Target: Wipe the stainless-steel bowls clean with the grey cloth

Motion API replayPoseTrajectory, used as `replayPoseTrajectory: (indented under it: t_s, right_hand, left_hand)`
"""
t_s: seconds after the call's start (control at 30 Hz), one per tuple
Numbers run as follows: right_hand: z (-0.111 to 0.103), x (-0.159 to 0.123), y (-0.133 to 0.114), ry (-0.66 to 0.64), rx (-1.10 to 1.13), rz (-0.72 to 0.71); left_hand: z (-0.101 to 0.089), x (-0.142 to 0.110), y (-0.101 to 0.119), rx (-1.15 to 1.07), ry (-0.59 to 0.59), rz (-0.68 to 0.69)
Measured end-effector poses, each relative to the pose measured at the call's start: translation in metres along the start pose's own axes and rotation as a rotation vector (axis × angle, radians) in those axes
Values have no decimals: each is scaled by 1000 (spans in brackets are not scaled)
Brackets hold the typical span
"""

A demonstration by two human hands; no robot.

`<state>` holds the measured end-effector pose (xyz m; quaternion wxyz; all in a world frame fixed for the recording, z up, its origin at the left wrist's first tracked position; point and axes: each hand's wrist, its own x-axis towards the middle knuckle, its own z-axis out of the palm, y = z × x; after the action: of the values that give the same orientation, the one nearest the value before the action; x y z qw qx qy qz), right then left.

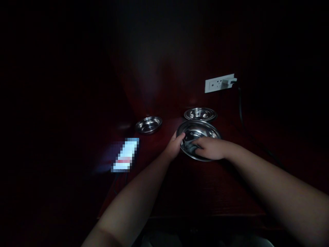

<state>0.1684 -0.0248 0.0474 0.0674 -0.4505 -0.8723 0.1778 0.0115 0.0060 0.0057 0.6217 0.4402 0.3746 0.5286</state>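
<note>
A shiny steel bowl [205, 128] is tilted toward me above the dark red table. My left hand [175, 144] is closed on its left rim, with the thumb over the edge. Inside the bowl, my right hand [210, 148] presses its fingers on a grey, mesh-like cloth [189, 146] against the lower left of the inner wall. The fingertips are partly lost in shadow, and so is the cloth's exact kind. Just behind the bowl lie stacked steel dishes [200, 113], partly covered by it.
Another steel bowl [149, 125] stands at the back left. A lit phone [125, 156], blurred out, lies left of my left forearm with a cable below it. On the wall, a white socket [219, 83] holds a plug whose black cable [240, 106] hangs down at the right.
</note>
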Motion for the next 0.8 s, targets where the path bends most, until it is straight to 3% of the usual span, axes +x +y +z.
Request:
replayPoseTrajectory:
  t_s: [0.33,0.5,0.67,0.8]
  right_hand:
    - [7,2,-2,102,25,-132]
    - [12,6,0,255,-42,-202]
    - [14,10,5,362,-116,-136]
    - [12,11,9,385,-179,2]
  left_hand:
    - [0,1,0,-17,-7,24]
    - [2,-2,3,-7,15,-20]
    - [3,-5,6,2,30,-45]
    - [2,-6,7,32,21,-39]
